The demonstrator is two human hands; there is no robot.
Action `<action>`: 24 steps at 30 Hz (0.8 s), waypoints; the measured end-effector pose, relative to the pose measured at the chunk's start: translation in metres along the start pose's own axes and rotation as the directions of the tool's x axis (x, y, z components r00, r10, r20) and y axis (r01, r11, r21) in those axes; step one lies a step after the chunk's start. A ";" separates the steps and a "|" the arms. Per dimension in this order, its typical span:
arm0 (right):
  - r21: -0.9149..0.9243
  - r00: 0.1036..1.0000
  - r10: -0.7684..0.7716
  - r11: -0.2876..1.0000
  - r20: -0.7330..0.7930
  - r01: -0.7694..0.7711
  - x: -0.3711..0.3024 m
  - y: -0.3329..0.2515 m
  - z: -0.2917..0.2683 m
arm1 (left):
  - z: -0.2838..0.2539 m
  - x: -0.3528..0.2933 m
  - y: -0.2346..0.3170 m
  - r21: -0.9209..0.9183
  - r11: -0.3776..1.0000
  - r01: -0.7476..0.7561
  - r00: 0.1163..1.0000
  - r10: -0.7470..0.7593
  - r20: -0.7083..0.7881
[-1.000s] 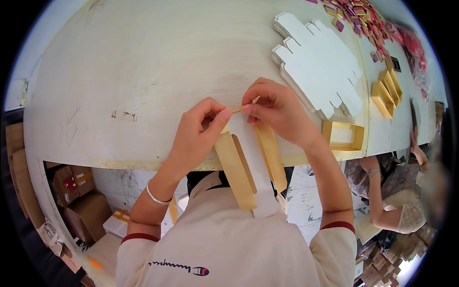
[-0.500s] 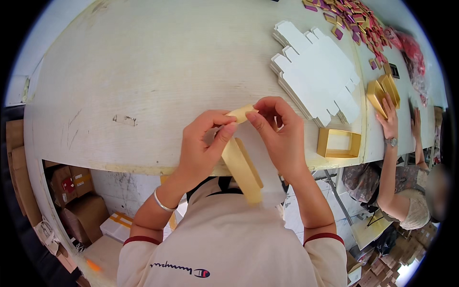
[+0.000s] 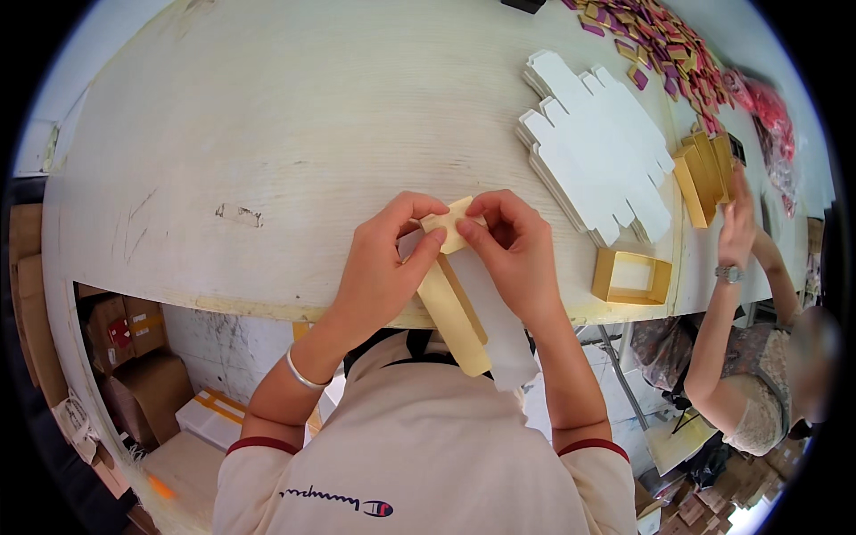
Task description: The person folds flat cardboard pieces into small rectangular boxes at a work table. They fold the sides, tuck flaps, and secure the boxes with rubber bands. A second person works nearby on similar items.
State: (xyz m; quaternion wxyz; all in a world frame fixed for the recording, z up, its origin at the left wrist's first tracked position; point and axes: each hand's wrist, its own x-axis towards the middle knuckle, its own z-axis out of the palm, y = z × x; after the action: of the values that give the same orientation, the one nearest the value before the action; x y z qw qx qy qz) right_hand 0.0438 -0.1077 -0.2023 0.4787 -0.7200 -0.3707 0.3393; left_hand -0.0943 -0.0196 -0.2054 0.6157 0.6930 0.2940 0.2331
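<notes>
Between my hands is a partly folded cardboard box blank (image 3: 453,319), gold on some panels and white on others. It slants from the table's near edge down toward my shirt. My left hand (image 3: 385,254) is closed, its thumb and fingers pinching the left side of the gold end flap. My right hand (image 3: 515,254) pinches the right side of that same flap, thumb on the near face. The fingertips behind the flap are partly hidden.
A stack of flat white box blanks (image 3: 597,147) lies to the right, with a finished open gold box (image 3: 632,276) nearer me. Farther right, a co-worker's hand (image 3: 736,227) is beside gold boxes (image 3: 702,178). Many small gold and purple-red pieces (image 3: 664,45) are scattered at the far right.
The gold end flap now shows as a broader face between my thumbs. My right hand has shifted slightly left and down. The co-worker's hand has moved off the gold boxes.
</notes>
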 end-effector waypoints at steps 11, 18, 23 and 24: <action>-0.615 0.714 -0.675 0.488 0.183 0.619 -0.010 0.012 -0.004 | -0.014 0.013 0.008 -0.004 0.986 0.169 0.979 -0.167 0.119; -0.686 0.405 -0.826 0.031 0.391 0.727 0.004 0.009 -0.007 | -0.027 0.026 0.017 -0.047 0.947 0.317 0.915 -0.292 0.277; -0.588 0.424 -0.787 0.097 0.448 0.803 0.003 0.011 -0.011 | -0.018 0.022 0.023 0.135 0.973 0.189 0.943 -0.218 0.250; -0.590 0.429 -0.777 0.093 0.460 0.802 0.003 0.012 -0.010 | -0.016 0.022 0.021 0.221 0.965 0.142 0.950 -0.196 0.245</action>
State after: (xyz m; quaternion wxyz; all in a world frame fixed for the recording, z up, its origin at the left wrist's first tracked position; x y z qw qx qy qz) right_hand 0.0564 -0.1131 -0.2103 0.2341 -0.5253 -0.8049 -0.1463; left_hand -0.0867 0.0053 -0.1836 0.5943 0.7484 0.2895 0.0540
